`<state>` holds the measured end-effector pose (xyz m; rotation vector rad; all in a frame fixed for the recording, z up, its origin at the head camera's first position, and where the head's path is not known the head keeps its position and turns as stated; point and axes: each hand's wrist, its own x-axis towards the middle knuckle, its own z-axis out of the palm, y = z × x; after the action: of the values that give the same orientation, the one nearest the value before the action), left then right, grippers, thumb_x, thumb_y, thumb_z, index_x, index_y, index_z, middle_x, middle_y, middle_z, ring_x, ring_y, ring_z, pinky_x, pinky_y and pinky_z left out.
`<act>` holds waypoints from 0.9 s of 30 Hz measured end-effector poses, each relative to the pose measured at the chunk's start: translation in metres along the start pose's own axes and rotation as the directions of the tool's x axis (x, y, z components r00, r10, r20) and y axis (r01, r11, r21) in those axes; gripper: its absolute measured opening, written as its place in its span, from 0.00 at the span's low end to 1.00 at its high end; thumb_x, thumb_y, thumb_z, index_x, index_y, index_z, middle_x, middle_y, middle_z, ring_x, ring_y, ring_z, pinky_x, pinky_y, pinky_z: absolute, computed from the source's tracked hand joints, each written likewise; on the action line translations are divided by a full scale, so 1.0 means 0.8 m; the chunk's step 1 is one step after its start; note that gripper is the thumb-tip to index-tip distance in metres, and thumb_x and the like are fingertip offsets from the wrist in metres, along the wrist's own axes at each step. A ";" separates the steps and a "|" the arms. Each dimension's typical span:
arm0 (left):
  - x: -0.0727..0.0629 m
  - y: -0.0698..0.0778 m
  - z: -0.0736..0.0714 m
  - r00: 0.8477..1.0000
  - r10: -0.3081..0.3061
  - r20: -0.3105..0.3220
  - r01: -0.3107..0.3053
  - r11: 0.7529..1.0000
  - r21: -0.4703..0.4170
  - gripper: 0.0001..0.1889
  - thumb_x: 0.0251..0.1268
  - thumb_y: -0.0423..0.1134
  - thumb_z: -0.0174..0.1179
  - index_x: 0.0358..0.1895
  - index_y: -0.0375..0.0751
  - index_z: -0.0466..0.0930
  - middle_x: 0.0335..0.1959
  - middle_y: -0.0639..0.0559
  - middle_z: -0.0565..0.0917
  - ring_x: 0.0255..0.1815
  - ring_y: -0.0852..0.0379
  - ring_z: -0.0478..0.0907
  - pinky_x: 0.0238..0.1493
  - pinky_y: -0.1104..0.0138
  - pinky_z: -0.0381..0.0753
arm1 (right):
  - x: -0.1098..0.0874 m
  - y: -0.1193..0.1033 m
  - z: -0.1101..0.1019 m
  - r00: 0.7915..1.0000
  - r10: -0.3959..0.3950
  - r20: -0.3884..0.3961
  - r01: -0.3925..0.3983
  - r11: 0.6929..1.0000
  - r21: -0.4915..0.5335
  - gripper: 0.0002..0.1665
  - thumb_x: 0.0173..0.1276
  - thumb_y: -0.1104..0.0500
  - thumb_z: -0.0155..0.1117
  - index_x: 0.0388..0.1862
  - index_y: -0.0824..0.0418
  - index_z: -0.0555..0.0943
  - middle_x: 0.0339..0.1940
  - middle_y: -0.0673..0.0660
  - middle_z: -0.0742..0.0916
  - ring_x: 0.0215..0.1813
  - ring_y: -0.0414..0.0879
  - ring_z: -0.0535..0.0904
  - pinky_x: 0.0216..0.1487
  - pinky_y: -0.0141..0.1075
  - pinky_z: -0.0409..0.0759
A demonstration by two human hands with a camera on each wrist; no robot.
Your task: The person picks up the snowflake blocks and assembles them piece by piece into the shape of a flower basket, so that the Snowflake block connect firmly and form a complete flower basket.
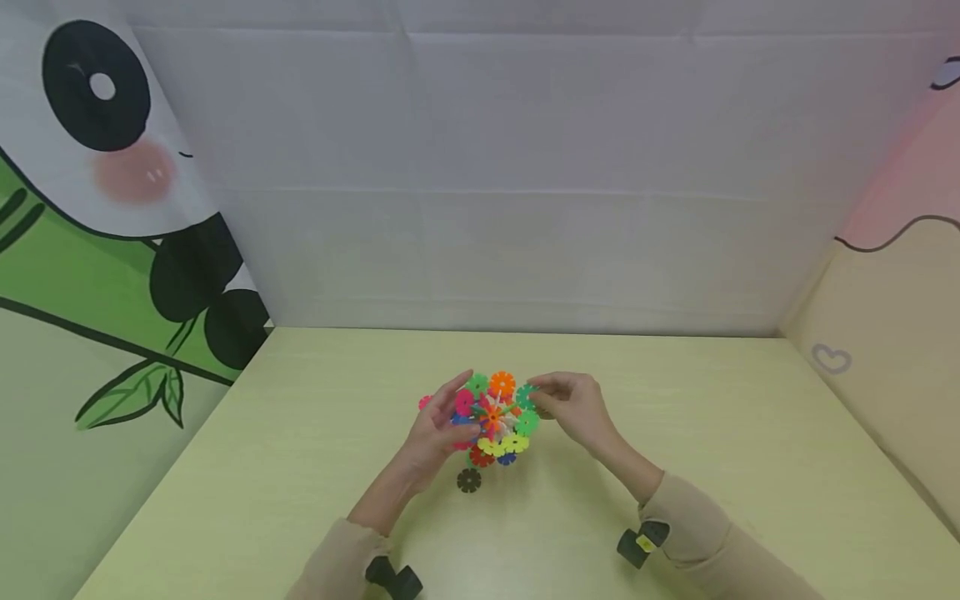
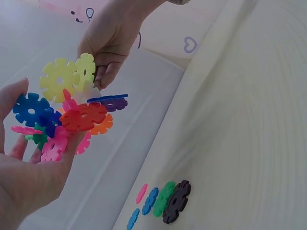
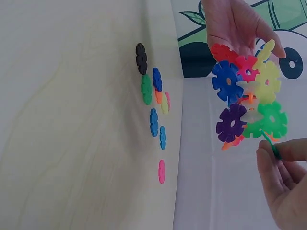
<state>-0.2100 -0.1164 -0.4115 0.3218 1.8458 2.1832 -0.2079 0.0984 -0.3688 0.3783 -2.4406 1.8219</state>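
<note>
The person's left hand [image 1: 437,429] holds a cluster of flower-shaped discs [image 1: 492,417], raised above the pale desk [image 1: 720,417] near its middle. Its fingers curve around one side of the cluster, with the thumb on the side toward the person. The discs are joined at many angles, in red, orange, pink, yellow, blue, purple and green, with some whitish ones between them.

The right hand [image 1: 577,404] is at the opposite side of the cluster. Its thumb and forefinger are brought together and pinch one green disc [image 3: 271,145], which is seen almost from its edge. The far end of this disc meets the cluster in the right wrist view, but whether it sits in a slot one cannot tell.

Below, several loose discs lie flat on the desk. A black disc [image 2: 176,201] is the nearest to the person, just beside a green loose disc [image 2: 164,199]; farther are blue discs [image 2: 150,201] and a pink disc [image 3: 161,171]. Behind the desk hangs a whitish cloth [image 1: 525,167].
</note>
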 end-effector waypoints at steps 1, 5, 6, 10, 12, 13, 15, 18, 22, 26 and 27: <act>0.000 0.000 0.001 1.000 0.003 0.004 -0.003 1.000 0.001 0.38 0.55 0.28 0.58 0.69 0.53 0.54 0.70 0.50 0.50 0.67 0.47 0.52 0.52 0.59 0.74 | 0.002 0.004 0.000 1.000 -0.006 0.007 0.006 1.000 -0.006 0.11 0.59 0.69 0.60 0.41 0.73 0.80 0.32 0.65 0.85 0.31 0.50 0.83 0.33 0.35 0.82; -0.001 0.002 0.003 1.000 0.010 0.015 -0.010 1.000 0.001 0.37 0.56 0.28 0.57 0.69 0.52 0.54 0.70 0.49 0.51 0.64 0.47 0.56 0.49 0.62 0.76 | 0.007 0.020 0.001 0.999 -0.039 0.027 0.040 0.999 -0.030 0.11 0.59 0.66 0.62 0.41 0.71 0.81 0.35 0.63 0.86 0.32 0.48 0.83 0.32 0.33 0.82; -0.001 0.002 0.004 1.000 0.010 0.023 -0.010 1.000 -0.001 0.37 0.56 0.28 0.57 0.69 0.52 0.53 0.70 0.50 0.51 0.64 0.47 0.57 0.51 0.62 0.75 | 0.008 0.022 0.001 0.999 -0.038 0.025 0.039 0.999 -0.028 0.11 0.59 0.66 0.62 0.41 0.70 0.81 0.36 0.63 0.86 0.32 0.48 0.83 0.33 0.33 0.82; -0.002 0.002 0.005 0.999 0.002 0.054 -0.002 1.000 0.000 0.36 0.59 0.29 0.55 0.69 0.54 0.52 0.70 0.53 0.51 0.67 0.49 0.54 0.57 0.56 0.71 | 0.008 0.022 0.001 0.999 -0.047 0.022 0.048 0.999 -0.026 0.11 0.59 0.66 0.62 0.41 0.70 0.82 0.36 0.63 0.86 0.32 0.49 0.83 0.32 0.32 0.82; -0.002 0.002 0.005 0.997 -0.003 0.073 0.003 1.000 -0.010 0.35 0.61 0.29 0.53 0.69 0.56 0.51 0.70 0.55 0.51 0.67 0.49 0.54 0.59 0.55 0.68 | 0.004 0.011 0.000 0.999 -0.034 0.022 0.034 0.999 -0.030 0.11 0.59 0.68 0.62 0.40 0.71 0.81 0.36 0.65 0.85 0.33 0.51 0.83 0.32 0.32 0.82; -0.002 0.001 0.005 0.997 -0.002 0.082 0.003 1.000 -0.012 0.35 0.61 0.29 0.52 0.69 0.56 0.51 0.70 0.55 0.50 0.67 0.49 0.54 0.59 0.55 0.68 | 0.001 0.005 0.000 0.999 -0.032 0.023 0.032 0.999 -0.032 0.11 0.59 0.68 0.61 0.41 0.72 0.81 0.36 0.66 0.85 0.33 0.53 0.83 0.32 0.32 0.82; -0.001 0.000 0.006 0.996 -0.001 0.086 0.003 1.000 -0.022 0.34 0.62 0.29 0.52 0.69 0.57 0.51 0.70 0.57 0.50 0.67 0.50 0.54 0.59 0.56 0.69 | 0.000 0.001 -0.002 0.999 -0.034 0.027 0.035 0.999 -0.039 0.11 0.59 0.69 0.61 0.41 0.74 0.80 0.36 0.68 0.85 0.33 0.55 0.83 0.32 0.32 0.82; 0.000 -0.001 0.008 0.996 0.014 0.088 -0.010 0.999 -0.042 0.35 0.61 0.28 0.52 0.69 0.57 0.52 0.70 0.57 0.51 0.67 0.50 0.54 0.56 0.60 0.71 | 0.002 0.006 -0.004 0.998 -0.049 0.027 0.051 0.997 -0.060 0.11 0.59 0.69 0.61 0.40 0.73 0.81 0.35 0.67 0.85 0.33 0.54 0.83 0.32 0.32 0.81; 0.002 -0.003 0.010 0.996 0.049 0.079 -0.045 0.997 -0.060 0.36 0.59 0.26 0.52 0.70 0.51 0.51 0.71 0.55 0.48 0.66 0.53 0.55 0.53 0.64 0.74 | 0.010 0.024 -0.006 0.998 -0.067 0.022 0.068 0.994 -0.080 0.10 0.58 0.67 0.63 0.39 0.69 0.83 0.34 0.63 0.86 0.30 0.48 0.83 0.31 0.31 0.81; 0.003 -0.005 0.009 0.996 0.057 0.064 -0.054 0.997 -0.046 0.37 0.57 0.25 0.54 0.69 0.49 0.52 0.71 0.56 0.49 0.57 0.59 0.65 0.50 0.65 0.76 | 0.013 0.026 -0.005 0.999 -0.043 0.034 0.045 0.997 -0.069 0.09 0.57 0.68 0.63 0.37 0.70 0.83 0.33 0.62 0.86 0.30 0.47 0.83 0.31 0.32 0.81; 0.003 -0.004 0.009 0.997 0.053 0.062 -0.051 0.998 -0.039 0.36 0.57 0.25 0.54 0.69 0.50 0.54 0.70 0.57 0.50 0.56 0.60 0.65 0.49 0.65 0.76 | 0.013 0.026 -0.005 0.999 -0.029 0.038 0.031 0.997 -0.065 0.08 0.57 0.68 0.63 0.37 0.70 0.83 0.33 0.62 0.86 0.29 0.47 0.83 0.31 0.32 0.81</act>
<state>-0.2097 -0.1086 -0.4138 0.4303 1.7800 2.2126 -0.2232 0.1058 -0.3847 0.4452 -2.4970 1.7340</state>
